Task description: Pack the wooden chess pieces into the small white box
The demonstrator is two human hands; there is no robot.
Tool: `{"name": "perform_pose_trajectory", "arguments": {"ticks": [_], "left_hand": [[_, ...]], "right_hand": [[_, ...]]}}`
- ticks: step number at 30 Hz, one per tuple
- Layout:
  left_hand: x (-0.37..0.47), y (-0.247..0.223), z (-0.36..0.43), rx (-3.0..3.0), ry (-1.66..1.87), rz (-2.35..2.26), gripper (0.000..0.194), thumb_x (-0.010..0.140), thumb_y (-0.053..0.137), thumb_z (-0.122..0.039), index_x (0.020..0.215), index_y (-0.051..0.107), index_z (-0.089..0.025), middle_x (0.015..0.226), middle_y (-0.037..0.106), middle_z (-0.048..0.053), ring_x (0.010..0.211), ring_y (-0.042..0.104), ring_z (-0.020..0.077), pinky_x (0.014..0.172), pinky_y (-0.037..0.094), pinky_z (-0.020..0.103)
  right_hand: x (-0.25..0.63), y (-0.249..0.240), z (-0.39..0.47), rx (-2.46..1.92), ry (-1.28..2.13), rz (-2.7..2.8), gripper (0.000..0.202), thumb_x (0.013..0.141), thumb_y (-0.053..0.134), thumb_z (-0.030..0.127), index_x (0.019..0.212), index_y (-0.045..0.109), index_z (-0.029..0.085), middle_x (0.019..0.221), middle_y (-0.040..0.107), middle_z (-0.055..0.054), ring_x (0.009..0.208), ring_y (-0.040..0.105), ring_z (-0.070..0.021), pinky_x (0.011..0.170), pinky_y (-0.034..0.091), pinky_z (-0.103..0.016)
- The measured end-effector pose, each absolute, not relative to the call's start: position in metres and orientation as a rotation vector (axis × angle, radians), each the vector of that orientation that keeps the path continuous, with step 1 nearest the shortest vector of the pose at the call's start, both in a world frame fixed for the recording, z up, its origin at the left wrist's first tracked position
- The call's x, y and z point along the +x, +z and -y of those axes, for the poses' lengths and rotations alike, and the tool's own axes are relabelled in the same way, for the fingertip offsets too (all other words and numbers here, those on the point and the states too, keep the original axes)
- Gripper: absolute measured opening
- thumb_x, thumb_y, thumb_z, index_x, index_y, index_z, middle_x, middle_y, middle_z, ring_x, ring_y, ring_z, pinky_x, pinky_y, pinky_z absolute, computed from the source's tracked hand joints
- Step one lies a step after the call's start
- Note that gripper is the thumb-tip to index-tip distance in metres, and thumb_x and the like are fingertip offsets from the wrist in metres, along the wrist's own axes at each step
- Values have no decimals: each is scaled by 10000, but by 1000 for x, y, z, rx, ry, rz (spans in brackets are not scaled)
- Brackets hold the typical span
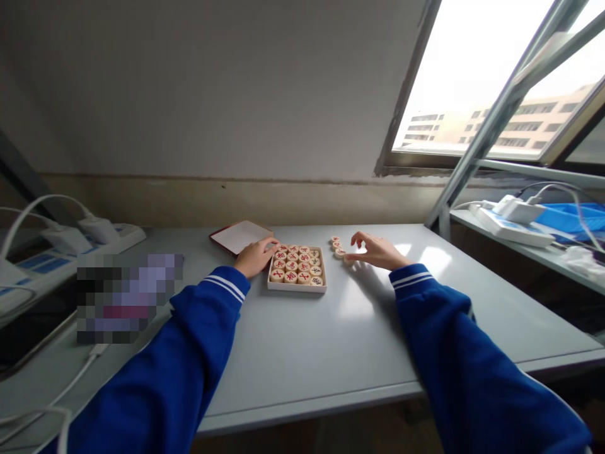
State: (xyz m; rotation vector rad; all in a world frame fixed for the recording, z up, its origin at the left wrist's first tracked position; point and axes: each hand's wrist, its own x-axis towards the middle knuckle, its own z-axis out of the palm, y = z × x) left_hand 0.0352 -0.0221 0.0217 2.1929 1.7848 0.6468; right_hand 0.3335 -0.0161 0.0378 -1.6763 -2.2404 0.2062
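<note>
A shallow white box stands on the desk, filled with rows of round wooden Chinese chess pieces. Most show red characters; those down the right column look dark. My left hand rests at the box's upper left side, fingers stretched toward its rim and the corner piece. Right of the box, loose chess pieces lie in a short row. My right hand hovers beside them, thumb and index finger apart. Its thumb tip is at the nearest piece; whether it touches is unclear.
Behind my left hand lies the box lid, pale inside up. A power strip with white plugs and a blurred-out item are at left. A metal frame and side shelf border the grey desk at right.
</note>
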Motion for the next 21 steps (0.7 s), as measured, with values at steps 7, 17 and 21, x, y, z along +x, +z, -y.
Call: {"name": "perform_pose_trajectory", "arguments": {"ticks": [7, 17, 21], "left_hand": [[32, 18, 22, 2158, 719, -1717, 359, 834, 300, -354, 1041, 558, -215, 1038, 630, 42, 939, 572, 191, 790, 413, 267], [32, 18, 24, 2144, 718, -1749, 333, 820, 345, -318, 1049, 568, -224, 960, 654, 24, 869, 591, 178, 788, 428, 267], [32, 18, 25, 2129, 749, -1738, 330, 817, 350, -313, 1043, 570, -214, 927, 661, 24, 853, 594, 176, 783, 433, 268]], "right_hand": [[287, 13, 8, -1582, -150, 2219, 479, 806, 377, 374, 1251, 334, 204, 1307, 381, -97, 1180, 342, -248, 924, 285, -469], [297, -9, -27, -1446, -126, 2363, 404, 867, 230, 256, 1175, 480, 182, 1279, 427, -86, 1198, 357, -195, 981, 310, -374], [340, -13, -45, -1629, -137, 2191, 386, 827, 276, 206, 1111, 531, 150, 1219, 486, -99, 1142, 426, -177, 975, 323, -325]]}}
